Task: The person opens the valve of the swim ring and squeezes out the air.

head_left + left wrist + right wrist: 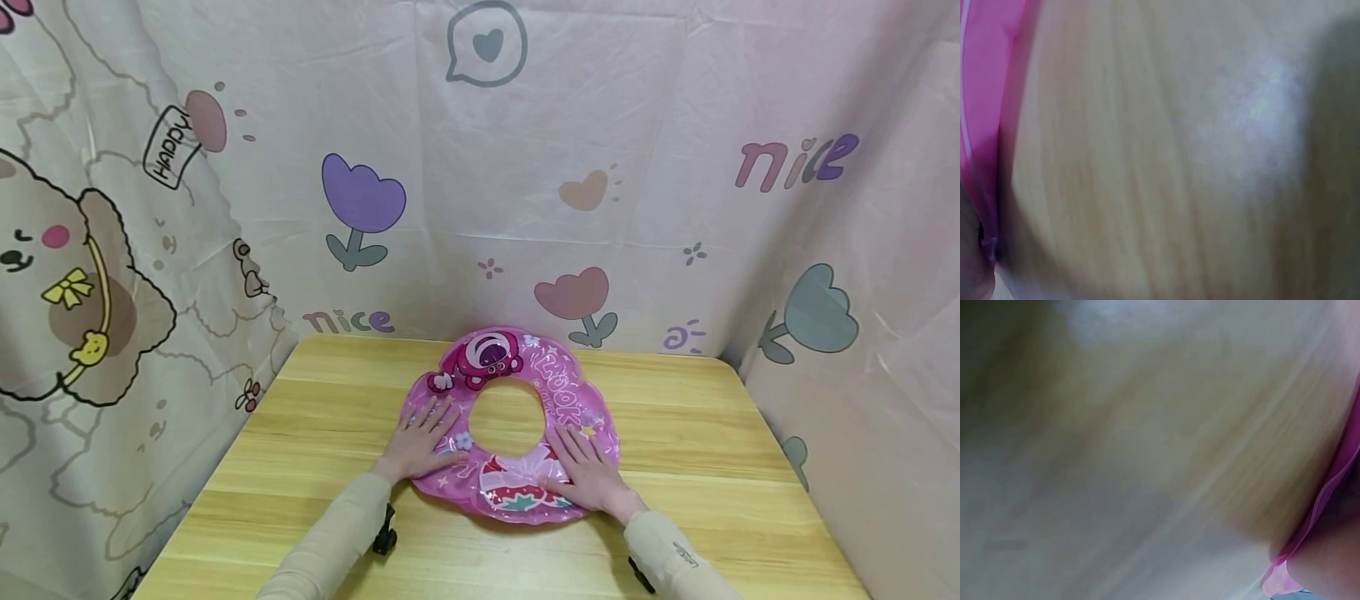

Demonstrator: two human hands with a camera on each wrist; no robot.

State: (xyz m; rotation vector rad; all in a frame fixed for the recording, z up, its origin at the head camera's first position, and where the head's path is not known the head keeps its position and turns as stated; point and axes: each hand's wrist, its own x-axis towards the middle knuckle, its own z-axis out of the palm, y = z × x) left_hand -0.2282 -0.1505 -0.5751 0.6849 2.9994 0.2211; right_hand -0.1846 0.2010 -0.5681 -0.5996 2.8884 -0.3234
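Gleaming: pink inflatable ring (561, 372) | bear (489, 357), strawberry prints (513, 497) | left fingers (424, 416), right fingers (572, 448) outspread

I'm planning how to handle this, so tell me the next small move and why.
Probably press down gently: the left hand and right hand rest flat on opposite sides of the pink ring, which looks puffed up on the table.

Wd-grain tbl (675, 433) w/ printed bkgd cloth (660, 100)

Pink inflatable ring (551, 392), scalloped outline
The ring is inflated, carries cartoon, strawberry and lettering prints, and lies flat on the wood-grain tabletop (690, 467).
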